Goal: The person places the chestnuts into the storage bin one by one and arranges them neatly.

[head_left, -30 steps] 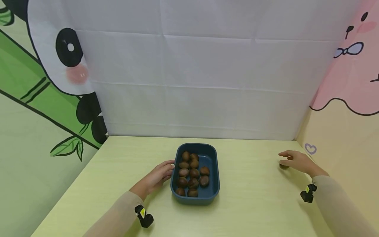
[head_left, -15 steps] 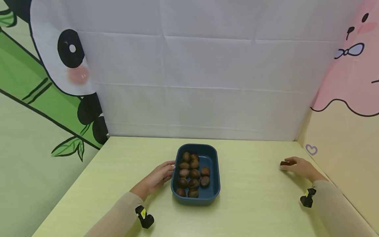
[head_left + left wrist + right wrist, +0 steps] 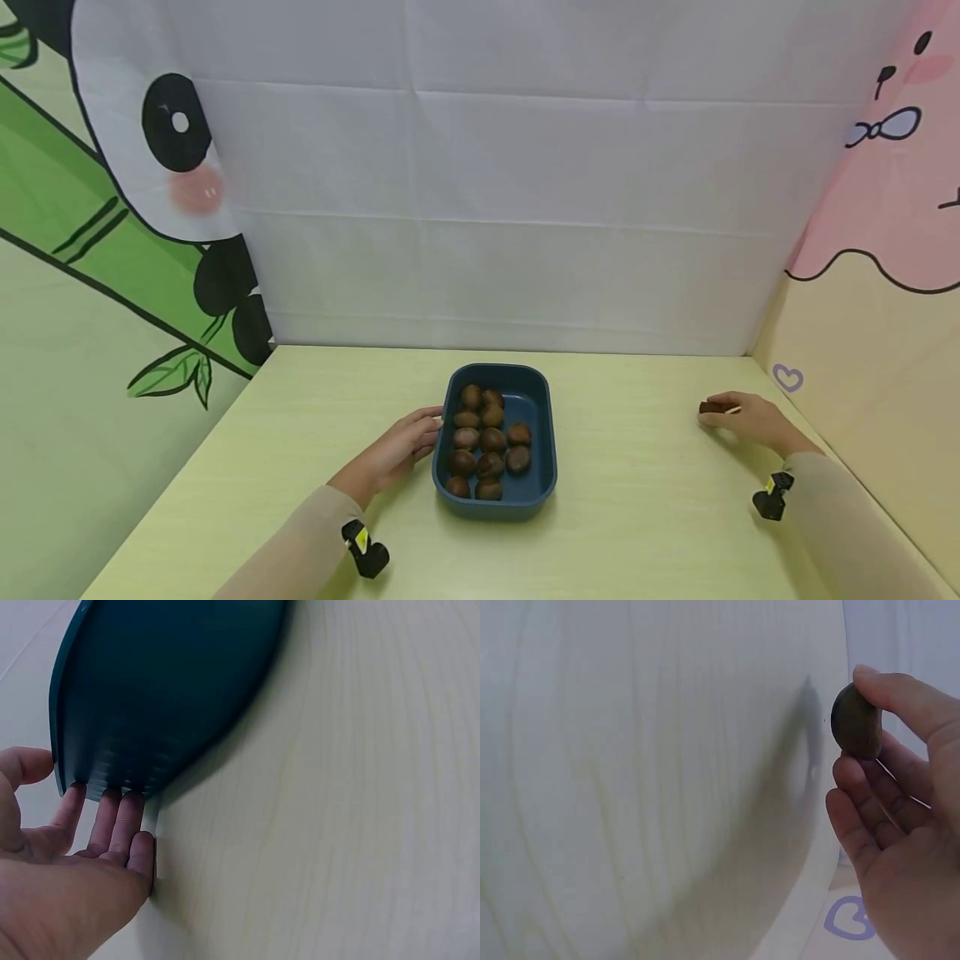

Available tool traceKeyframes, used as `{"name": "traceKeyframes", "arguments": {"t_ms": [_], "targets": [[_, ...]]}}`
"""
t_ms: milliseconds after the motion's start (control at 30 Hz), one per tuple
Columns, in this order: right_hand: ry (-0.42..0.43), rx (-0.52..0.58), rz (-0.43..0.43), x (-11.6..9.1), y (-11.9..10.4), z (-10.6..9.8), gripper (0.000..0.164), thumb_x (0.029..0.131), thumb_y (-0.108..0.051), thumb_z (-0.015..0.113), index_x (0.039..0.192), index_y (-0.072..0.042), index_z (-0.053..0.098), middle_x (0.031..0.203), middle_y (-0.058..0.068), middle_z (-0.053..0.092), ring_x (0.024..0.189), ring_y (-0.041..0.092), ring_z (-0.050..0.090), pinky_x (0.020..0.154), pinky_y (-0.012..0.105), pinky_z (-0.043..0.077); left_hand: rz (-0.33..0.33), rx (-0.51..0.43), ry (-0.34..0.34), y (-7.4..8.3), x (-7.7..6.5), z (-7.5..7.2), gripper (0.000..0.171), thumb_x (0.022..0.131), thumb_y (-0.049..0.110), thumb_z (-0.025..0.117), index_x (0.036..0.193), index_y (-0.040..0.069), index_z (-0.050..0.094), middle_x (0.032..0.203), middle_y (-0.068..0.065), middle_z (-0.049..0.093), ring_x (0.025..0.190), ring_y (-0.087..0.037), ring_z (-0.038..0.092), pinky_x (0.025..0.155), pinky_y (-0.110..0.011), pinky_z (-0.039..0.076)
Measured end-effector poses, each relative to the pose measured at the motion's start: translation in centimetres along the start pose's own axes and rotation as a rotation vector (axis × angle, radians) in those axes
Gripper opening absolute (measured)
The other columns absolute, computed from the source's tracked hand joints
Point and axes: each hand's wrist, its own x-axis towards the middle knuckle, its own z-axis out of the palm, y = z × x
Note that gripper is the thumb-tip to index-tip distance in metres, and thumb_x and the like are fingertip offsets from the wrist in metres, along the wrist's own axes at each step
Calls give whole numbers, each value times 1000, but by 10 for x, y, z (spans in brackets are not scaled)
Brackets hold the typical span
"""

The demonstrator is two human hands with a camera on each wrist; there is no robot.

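Note:
A dark blue rectangular box (image 3: 495, 509) stands at the middle of the table, with several brown chestnuts (image 3: 492, 439) inside, mostly toward its left half. My left hand (image 3: 397, 450) lies against the box's left side. In the left wrist view, fairly straight fingertips (image 3: 112, 796) touch the box's outer wall, and the thumb is by its rim. Far to the right, my right hand (image 3: 753, 418) pinches one chestnut (image 3: 857, 724) between thumb and fingers. The right wrist view shows it held above the table, with the lower fingers loosely bent below it.
The pale yellow table (image 3: 622, 467) extends around the box and between both hands. A white cloth wall (image 3: 517, 208) rises behind it. Printed panels close off the left side and the right side, the right one (image 3: 870, 392) close to my right hand.
My right hand has picked the chestnut up from the table and moved it slightly left. The left hand and the box have stayed in place.

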Motion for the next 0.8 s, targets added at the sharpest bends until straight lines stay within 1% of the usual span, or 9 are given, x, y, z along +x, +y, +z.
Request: {"name": "traceKeyframes", "arguments": {"t_ms": [200,300,400,600,700,800], "targets": [[-2,24,-66,10,-21,3,57,93,-36,71,131,5,61,120,18,66,99,27,64,81,40,49,0,5,3,-1,0,-1,57,105,23,46,153,-2,29,148,-25,45,136,-36,44,117,-49,25],[-14,24,-103,15,-36,5,56,94,-35,71,132,5,60,120,18,66,97,25,64,78,38,50,0,6,6,-1,0,0,57,105,23,47,153,-3,30,147,-25,45,136,-35,45,117,-49,25],[-30,40,-138,19,-56,6,56,94,-35,71,133,4,60,119,15,65,96,23,64,78,37,51,-1,5,10,-1,-1,0,57,105,23,46,153,-3,30,147,-26,45,136,-36,44,117,-49,25],[-66,109,-254,22,-93,8,50,93,-30,73,131,0,62,117,10,65,96,19,65,79,33,53,-8,6,11,0,-2,1,58,105,24,46,153,-3,29,148,-25,44,137,-36,43,117,-49,25],[-83,118,-317,24,-113,10,46,92,-26,75,130,-2,63,116,8,65,94,18,64,78,31,54,-5,2,10,0,-1,1,58,105,23,46,153,-3,28,148,-25,44,136,-35,44,117,-48,26],[-100,111,-392,25,-135,13,45,91,-23,76,129,-2,63,118,8,64,94,18,63,83,35,54,-1,-4,12,1,0,2,57,105,21,45,153,-3,29,148,-26,44,135,-35,46,116,-48,27]]}}
